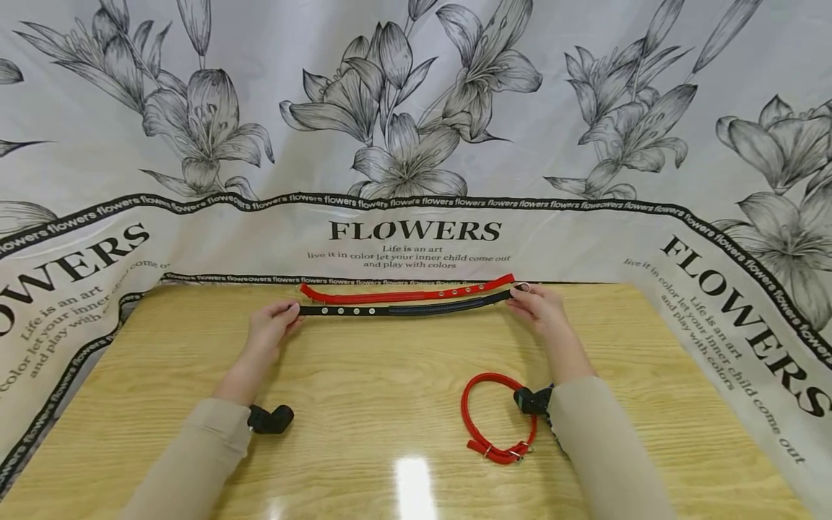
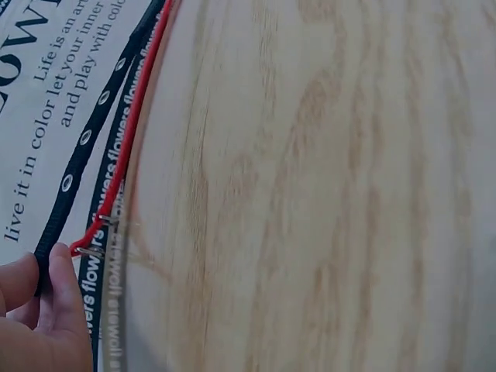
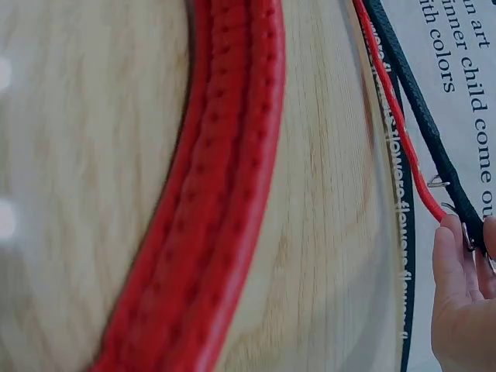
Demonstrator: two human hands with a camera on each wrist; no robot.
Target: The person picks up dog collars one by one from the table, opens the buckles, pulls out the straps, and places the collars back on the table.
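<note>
A black pet collar (image 1: 442,309) with a row of metal eyelets is stretched out nearly straight between both hands. My left hand (image 1: 269,328) pinches its eyelet end between thumb and fingers, seen also in the left wrist view. At the other end, my right hand (image 1: 539,310) pinches the collar by its metal ring and buckle hardware, partly hidden by the fingers. Just behind it, a straightened red collar (image 1: 383,297) with eyelets lies along the table's back edge. A second red collar (image 1: 465,412), buckled into a loop, lies near the right forearm and fills much of the right wrist view.
The wooden table (image 1: 377,390) meets a white curtain (image 1: 416,245) printed with flowers and lettering, which also hangs down both sides. Black cameras sit on the left wrist (image 1: 269,419) and right wrist (image 1: 534,400), the right one overlapping the looped collar in the head view.
</note>
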